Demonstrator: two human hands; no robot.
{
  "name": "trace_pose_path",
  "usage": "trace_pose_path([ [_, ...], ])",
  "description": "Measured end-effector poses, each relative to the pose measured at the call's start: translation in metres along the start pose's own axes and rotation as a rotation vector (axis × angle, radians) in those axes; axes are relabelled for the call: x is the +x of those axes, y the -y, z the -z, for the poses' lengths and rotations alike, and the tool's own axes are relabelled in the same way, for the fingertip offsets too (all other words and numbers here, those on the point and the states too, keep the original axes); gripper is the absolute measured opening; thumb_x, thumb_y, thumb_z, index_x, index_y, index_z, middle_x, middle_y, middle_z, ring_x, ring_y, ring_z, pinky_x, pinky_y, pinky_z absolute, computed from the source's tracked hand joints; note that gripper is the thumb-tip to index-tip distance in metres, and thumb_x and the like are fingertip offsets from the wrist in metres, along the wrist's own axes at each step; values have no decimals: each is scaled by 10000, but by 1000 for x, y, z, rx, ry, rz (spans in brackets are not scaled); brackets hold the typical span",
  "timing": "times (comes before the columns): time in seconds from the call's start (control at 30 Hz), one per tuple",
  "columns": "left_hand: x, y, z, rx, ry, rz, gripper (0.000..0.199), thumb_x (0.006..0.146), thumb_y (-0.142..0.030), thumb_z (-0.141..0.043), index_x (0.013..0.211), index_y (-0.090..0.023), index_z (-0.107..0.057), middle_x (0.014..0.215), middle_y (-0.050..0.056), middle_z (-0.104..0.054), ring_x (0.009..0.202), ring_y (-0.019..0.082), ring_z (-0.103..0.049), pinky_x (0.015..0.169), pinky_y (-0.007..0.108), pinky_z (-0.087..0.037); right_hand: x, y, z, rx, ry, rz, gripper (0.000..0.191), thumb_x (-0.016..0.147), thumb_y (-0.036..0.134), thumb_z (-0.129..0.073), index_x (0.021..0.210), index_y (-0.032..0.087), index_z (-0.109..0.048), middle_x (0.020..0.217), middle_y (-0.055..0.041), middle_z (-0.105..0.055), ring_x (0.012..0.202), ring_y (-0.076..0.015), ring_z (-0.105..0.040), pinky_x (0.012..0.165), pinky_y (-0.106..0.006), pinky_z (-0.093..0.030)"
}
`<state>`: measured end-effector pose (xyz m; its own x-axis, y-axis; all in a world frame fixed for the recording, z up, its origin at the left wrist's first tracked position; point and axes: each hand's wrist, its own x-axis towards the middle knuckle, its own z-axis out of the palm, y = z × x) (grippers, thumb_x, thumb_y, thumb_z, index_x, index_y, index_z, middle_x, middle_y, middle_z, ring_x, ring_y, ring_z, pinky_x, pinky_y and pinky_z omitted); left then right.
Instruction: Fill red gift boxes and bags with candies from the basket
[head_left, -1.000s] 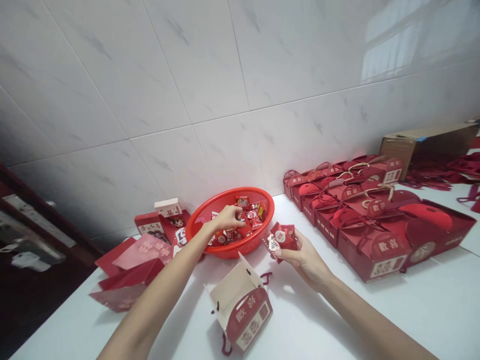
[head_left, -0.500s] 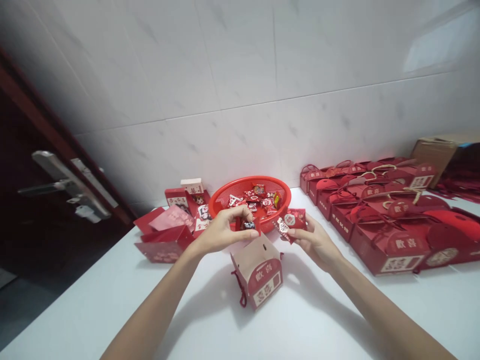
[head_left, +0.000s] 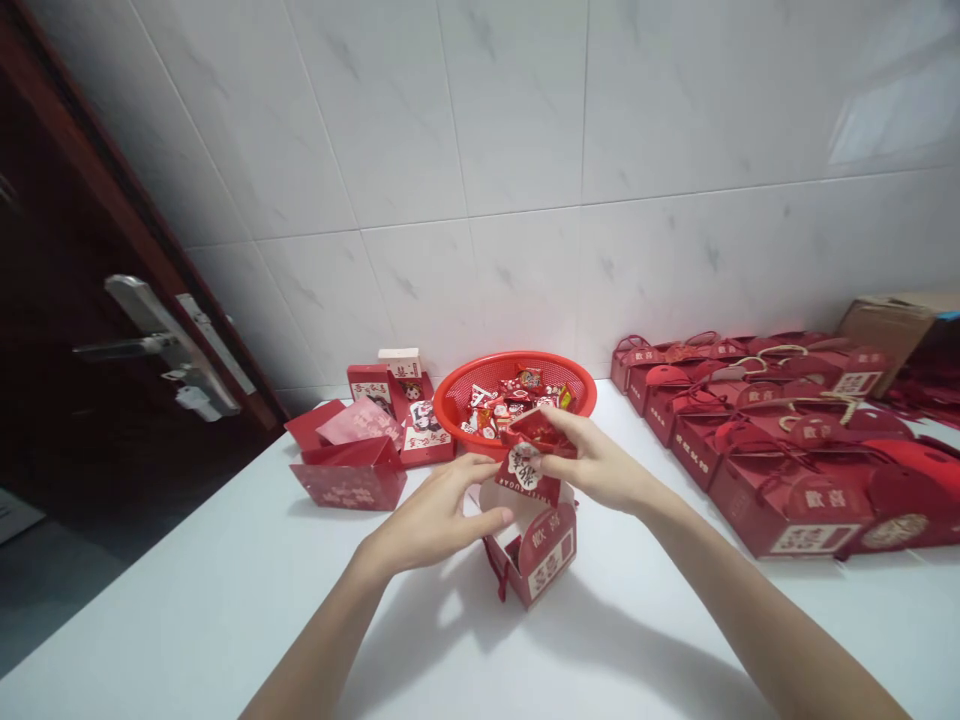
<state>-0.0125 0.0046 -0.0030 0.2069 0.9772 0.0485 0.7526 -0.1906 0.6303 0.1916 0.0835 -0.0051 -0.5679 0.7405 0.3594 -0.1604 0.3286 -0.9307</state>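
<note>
A small red gift box [head_left: 551, 565] stands on the table with its top open, its pale inside showing and a dark red cord at its side. My left hand [head_left: 439, 515] grips the box's left rim, fingers behind the pale flap and thumb in front. Over the opening, my right hand [head_left: 604, 465] pinches a red candy packet [head_left: 525, 472] with white lettering, its lower edge at the box's mouth. Something small and dark shows inside the box. Just behind is a red plastic basket [head_left: 441, 395] with several wrapped candies [head_left: 514, 395].
Left of the basket are an open red paper bag [head_left: 349, 485] and printed red boxes [head_left: 427, 435]. Rows of closed red gift boxes [head_left: 787, 500] line the right side, before a cardboard carton [head_left: 874, 325]. A tiled wall [head_left: 525, 270] backs the white table [head_left: 225, 590]; a door handle [head_left: 142, 345] is far left.
My left hand has let go of a dark-wrapped candy and moved down onto the box. My right hand brought its packet left, over the opening. The view shifted slightly.
</note>
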Motion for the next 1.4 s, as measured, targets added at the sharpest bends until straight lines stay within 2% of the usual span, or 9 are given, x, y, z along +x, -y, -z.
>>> trace_pose_path([
  [0.17,2,7,-5,-193,137,20,630,697,-355,-787,1295,-253,-618,1254,53,-664,1120,291,-604,959,390,-492,7,2,-7,-270,189,111,323,800,99,-546,1085,211,-647,1083,-50,-690,1014,-226,-638,864,-350,-505],
  [0.3,2,21,-10,-330,121,18,814,635,-371,-833,1383,-241,-540,1338,77,-623,1185,310,-587,1031,442,-461,12,5,-5,-390,302,139,361,778,35,-504,1062,215,-635,1028,-36,-699,947,-201,-647,815,-319,-502],
  [0.47,0,30,-11,-345,103,56,970,604,-375,-859,1476,-275,-445,1424,73,-566,1245,324,-553,1073,461,-431,13,6,3,-480,370,107,350,762,15,-521,1016,217,-654,986,-29,-722,872,-186,-667,743,-281,-497],
  [0.7,-3,26,-11,-312,100,95,992,618,-386,-847,1502,-308,-403,1504,76,-487,1296,338,-513,1105,492,-390,11,4,10,-593,426,-28,220,759,143,-691,964,222,-679,853,-19,-738,741,-193,-663,611,-262,-442],
  [0.87,-3,26,-13,-323,105,110,991,616,-374,-852,1499,-320,-404,1520,60,-467,1321,321,-497,1122,474,-379,13,0,8,-692,364,-23,186,799,68,-567,882,203,-664,765,-4,-707,628,-147,-600,579,-249,-392],
  [1.0,-3,30,-15,-315,90,104,987,621,-384,-846,1500,-307,-404,1520,65,-466,1321,326,-500,1128,489,-373,12,1,5,-724,372,3,191,809,61,-532,829,199,-662,749,-9,-704,628,-147,-600,572,-248,-379],
  [1.13,-2,32,-16,-320,87,70,987,627,-387,-846,1504,-305,-398,1499,67,-495,1299,327,-525,1135,494,-368,7,7,3,-698,409,11,197,808,80,-559,900,212,-673,789,-17,-718,655,-159,-613,578,-249,-397],
  [1.3,-4,25,-18,-374,71,36,972,659,-373,-824,1517,-295,-374,1412,75,-585,1263,334,-555,1082,504,-429,-1,20,7,-601,499,31,194,808,120,-602,931,233,-703,861,-19,-739,726,-179,-636,631,-262,-440],
  [1.4,-5,22,-19,-347,48,18,932,681,-358,-799,1514,-285,-385,1441,76,-557,1259,329,-557,1060,477,-457,-8,25,12,-607,481,-10,178,830,164,-614,957,240,-715,881,-22,-743,754,-193,-648,663,-275,-453],
])
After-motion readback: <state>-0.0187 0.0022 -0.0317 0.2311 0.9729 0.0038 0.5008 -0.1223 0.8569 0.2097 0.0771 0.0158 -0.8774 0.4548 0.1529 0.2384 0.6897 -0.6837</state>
